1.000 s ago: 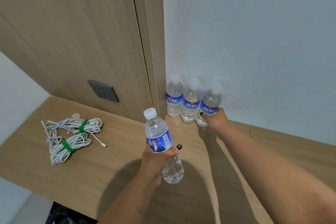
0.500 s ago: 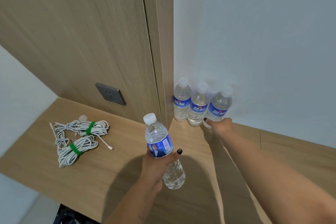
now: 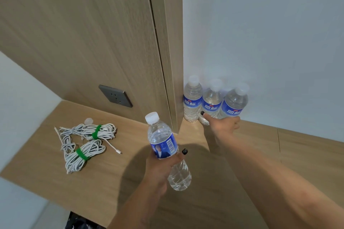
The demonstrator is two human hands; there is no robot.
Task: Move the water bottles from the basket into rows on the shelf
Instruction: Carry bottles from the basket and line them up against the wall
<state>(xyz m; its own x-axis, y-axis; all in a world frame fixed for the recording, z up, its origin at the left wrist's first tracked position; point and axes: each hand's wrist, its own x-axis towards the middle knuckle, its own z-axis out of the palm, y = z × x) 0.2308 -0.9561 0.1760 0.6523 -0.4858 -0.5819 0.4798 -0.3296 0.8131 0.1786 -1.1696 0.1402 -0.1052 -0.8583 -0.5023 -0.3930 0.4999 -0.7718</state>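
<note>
Three clear water bottles with blue labels stand in a row against the white wall on the wooden shelf [image 3: 130, 182]: the left bottle [image 3: 192, 98], the middle bottle [image 3: 212, 102] and the right bottle [image 3: 234, 104]. My right hand [image 3: 223, 124] reaches to the base of the right bottle and holds it, its thumb lying across the foot of the middle one. Nearer to me, my left hand [image 3: 163, 165] grips a fourth bottle [image 3: 163, 141] round its label, tilted and held above the shelf. The basket is not in view.
Two bundles of white cable [image 3: 83, 145] tied with green straps lie on the shelf's left part. A grey wall socket [image 3: 115, 95] sits in the wooden panel behind. A wooden post [image 3: 173, 61] borders the row on its left. Something dark [image 3: 81, 223] shows below the shelf's front edge.
My right hand has stayed at the base of the right bottle, by the wall. My left hand still holds its bottle in about the same place. The view has shifted slightly.
</note>
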